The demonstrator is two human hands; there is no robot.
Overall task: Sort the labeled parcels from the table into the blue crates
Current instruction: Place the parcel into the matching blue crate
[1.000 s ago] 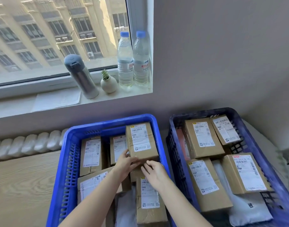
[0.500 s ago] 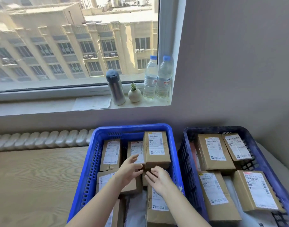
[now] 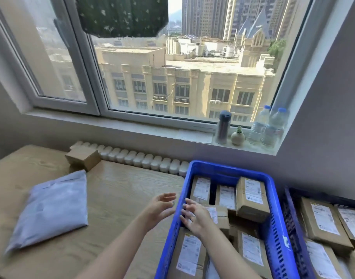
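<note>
Hovering at blue crate [image 3: 223, 167] rim: left hand [image 3: 160, 210], right hand [image 3: 195, 218], grips seemingly loose, empty.

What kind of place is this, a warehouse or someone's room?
Likely an ordinary upper-floor room, not a warehouse: a wooden table beside a radiator under a window overlooking city rooftops, a flask and water bottles on the sill, and just two blue crates of labeled parcels.
</note>
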